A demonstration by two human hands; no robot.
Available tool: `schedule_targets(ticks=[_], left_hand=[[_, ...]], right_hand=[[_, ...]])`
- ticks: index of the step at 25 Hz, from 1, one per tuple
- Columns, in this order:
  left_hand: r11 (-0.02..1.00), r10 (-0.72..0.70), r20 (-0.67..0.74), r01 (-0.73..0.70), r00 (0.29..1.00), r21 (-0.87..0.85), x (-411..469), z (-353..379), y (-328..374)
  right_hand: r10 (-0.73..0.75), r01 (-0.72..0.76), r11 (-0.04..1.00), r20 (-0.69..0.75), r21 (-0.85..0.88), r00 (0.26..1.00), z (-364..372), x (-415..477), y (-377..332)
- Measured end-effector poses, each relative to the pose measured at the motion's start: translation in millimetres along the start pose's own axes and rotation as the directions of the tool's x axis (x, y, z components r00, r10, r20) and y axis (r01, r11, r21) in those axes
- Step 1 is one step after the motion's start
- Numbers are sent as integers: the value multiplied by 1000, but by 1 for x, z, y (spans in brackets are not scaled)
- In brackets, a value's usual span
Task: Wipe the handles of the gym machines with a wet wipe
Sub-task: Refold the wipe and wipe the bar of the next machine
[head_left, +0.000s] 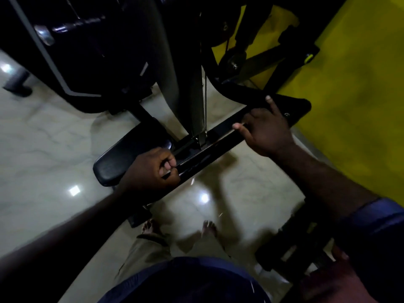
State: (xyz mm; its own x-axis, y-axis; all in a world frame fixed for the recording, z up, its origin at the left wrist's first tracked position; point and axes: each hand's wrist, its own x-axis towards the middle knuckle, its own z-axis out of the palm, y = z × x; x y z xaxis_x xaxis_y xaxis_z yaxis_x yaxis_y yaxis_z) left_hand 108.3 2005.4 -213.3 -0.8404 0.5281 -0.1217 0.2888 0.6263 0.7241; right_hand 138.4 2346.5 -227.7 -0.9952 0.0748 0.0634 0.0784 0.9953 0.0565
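Hands, two. Left hand [153,169]: the fingers are curled tightly round the handle bar [209,147], which is gripped near its nearer end. Right hand [266,132]: laid over the same bar towards its far end. Its index finger and thumb are held straight, and whether the other fingers are closed round the bar cannot be told.

Handle bar, one: black, glossy, slanted, spanning between the two hands and hung from one cable [205,95] fixed midway between them.

Wipe: cannot be made out in either hand.

Pads, two, black: seat pad [118,162] just beyond the left hand; far pad [293,103] just beyond the right hand.

Bare feet [150,226], two, seen on the pale floor [43,138] below the hands.
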Motion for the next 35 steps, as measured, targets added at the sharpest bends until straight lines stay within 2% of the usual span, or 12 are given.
schedule_targets(ticks=[3, 6, 8, 11, 14, 17, 21, 23, 26, 28, 31, 35], left_hand=[[995, -68, -50, 71, 996, 68, -5, -3, 9], [987, -106, -144, 122, 984, 103, -8, -4, 14], [986, -71, -165, 95, 984, 140, -11, -6, 16], [979, -80, -187, 112, 979, 169, -15, -7, 18], [979, -69, -247, 113, 967, 171, -18, -8, 21], [986, -139, -382, 163, 913, 29, -17, -8, 22], [790, -517, -398, 244, 758, -562, -32, -5, -3], [724, -518, -229, 280, 824, -630, -58, -10, -19], [713, -448, -112, 279, 887, -643, -95, -19, -27], [754, -358, -116, 214, 926, -622, -107, -28, -31], [835, -243, -105, 153, 964, -529, -105, -40, -45], [915, -125, -112, 71, 986, -397, -93, -48, -58]], right_hand=[[161, -158, 981, -20, 112, 987, 0, -12, -66], [-201, 209, 947, -57, 245, 978, -3, -35, -117], [-310, 288, 928, 62, 237, 949, -10, -17, -78], [-116, 124, 992, 245, -16, 962, -11, 18, -13], [-83, 103, 992, 233, -75, 969, -4, 24, -27], [-15, 26, 982, -55, 189, 998, -18, -27, -130], [-273, 314, 766, -160, 561, 949, -26, -87, -204], [-385, 404, 755, -150, 516, 911, -16, -67, -158], [-49, 117, 837, -141, 534, 989, -15, -56, -125], [155, -76, 818, -90, 570, 984, -20, -81, -187], [43, -31, 746, -2, 665, 999, -41, -116, -278], [-190, 125, 853, 78, 506, 979, -52, -99, -235]])
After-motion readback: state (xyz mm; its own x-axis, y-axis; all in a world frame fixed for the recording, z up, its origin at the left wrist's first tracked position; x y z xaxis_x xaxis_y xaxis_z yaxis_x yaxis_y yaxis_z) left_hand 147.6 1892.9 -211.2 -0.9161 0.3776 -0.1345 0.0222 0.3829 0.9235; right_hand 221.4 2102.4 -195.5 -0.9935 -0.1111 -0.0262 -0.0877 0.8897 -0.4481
